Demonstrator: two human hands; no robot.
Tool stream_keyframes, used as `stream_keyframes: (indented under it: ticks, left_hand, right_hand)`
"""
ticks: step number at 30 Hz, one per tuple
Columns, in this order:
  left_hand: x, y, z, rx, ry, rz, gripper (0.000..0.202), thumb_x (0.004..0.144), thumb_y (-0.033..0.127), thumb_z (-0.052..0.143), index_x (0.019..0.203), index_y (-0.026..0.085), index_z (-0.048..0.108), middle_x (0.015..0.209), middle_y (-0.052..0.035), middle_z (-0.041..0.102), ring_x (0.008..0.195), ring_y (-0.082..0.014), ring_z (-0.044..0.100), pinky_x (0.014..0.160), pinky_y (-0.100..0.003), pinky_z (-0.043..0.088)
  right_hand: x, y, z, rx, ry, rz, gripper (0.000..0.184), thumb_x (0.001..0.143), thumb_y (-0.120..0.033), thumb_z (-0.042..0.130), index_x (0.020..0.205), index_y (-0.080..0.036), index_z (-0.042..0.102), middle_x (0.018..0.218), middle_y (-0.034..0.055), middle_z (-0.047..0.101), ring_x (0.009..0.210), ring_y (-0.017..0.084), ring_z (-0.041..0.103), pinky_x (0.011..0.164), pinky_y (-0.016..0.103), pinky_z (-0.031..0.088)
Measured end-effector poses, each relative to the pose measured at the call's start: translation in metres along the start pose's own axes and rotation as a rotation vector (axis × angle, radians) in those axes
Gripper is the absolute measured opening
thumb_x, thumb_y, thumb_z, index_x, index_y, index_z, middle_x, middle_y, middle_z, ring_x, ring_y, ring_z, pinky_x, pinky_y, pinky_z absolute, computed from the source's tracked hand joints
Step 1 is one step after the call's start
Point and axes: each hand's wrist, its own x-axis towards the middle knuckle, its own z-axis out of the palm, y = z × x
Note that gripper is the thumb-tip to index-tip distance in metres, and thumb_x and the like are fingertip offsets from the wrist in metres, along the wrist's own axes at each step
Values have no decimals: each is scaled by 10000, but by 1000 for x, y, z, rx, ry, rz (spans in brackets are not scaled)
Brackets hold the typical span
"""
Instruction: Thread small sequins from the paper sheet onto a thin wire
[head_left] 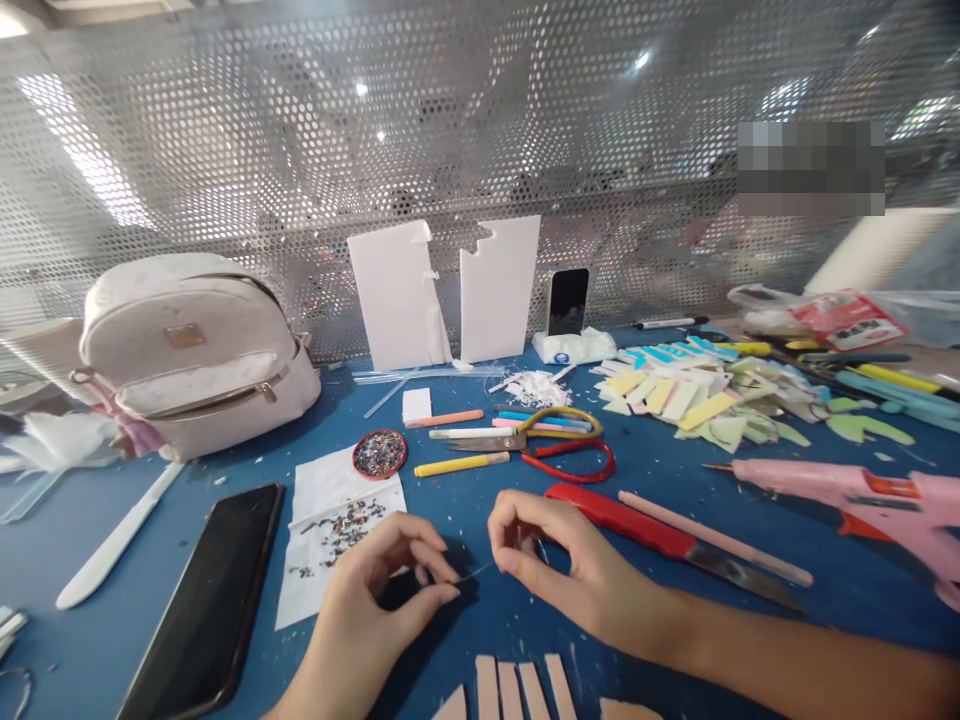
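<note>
A thin, pale thread (478, 573) runs between my two hands, just above the blue table. My left hand (379, 595) pinches one end between thumb and fingertips. The other end goes to the closed fingertips of my right hand (562, 555). Beside my left hand lies a white paper sheet (300, 590) scattered with small dark and coloured beads (345, 530). On its upper corner stands a round red dish (380, 454) full of similar beads. Close by my right hand are a red-handled knife (622, 518) and a pink marker (720, 540). Pale strips (510, 690) lie nearest me.
Scissors (525, 440) and several markers lie beyond my hands. At left are a phone (206, 600), a white plastic knife (120, 540) and a backpack (195, 350). A pink glue gun (847, 495) and paper scraps (690, 390) are at right. White foam boards (499, 290) stand behind.
</note>
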Motion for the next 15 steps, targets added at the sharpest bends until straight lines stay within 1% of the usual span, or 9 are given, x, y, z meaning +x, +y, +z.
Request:
stream_keyframes:
  ticks: [5, 8, 11, 15]
  left_hand:
    - [1, 0, -1, -2, 21, -8, 198, 754, 114, 676, 895, 220, 587, 755, 11, 713, 733, -159, 663, 737, -293, 518]
    - [1, -1, -2, 13, 12, -8, 184, 770, 145, 672, 909, 220, 578, 769, 0, 715, 740, -168, 664, 737, -305, 516]
    - [1, -2, -2, 0, 7, -10, 181, 779, 161, 671, 917, 225, 572, 774, 2, 716, 733, -160, 649, 728, -298, 508]
    - [1, -2, -2, -26, 16, -13, 195, 772, 144, 677, 916, 231, 578, 759, 18, 717, 726, -147, 644, 713, -277, 498]
  right_hand:
    - [-1, 0, 0, 7, 14, -13, 139, 949, -259, 492, 828, -193, 510, 774, -2, 519, 668, 129, 456, 616, 255, 381]
    - [-2, -1, -1, 9, 25, -24, 140, 946, -251, 492, 822, -190, 512, 771, 3, 523, 662, 131, 456, 608, 257, 381]
    - [-3, -2, -1, 23, 36, -43, 135, 946, -249, 492, 826, -189, 508, 773, 6, 520, 661, 131, 457, 607, 257, 384]
    - [-5, -1, -1, 40, 37, -57, 139, 958, -252, 481, 834, -192, 500, 782, 1, 507, 673, 129, 454, 622, 258, 385]
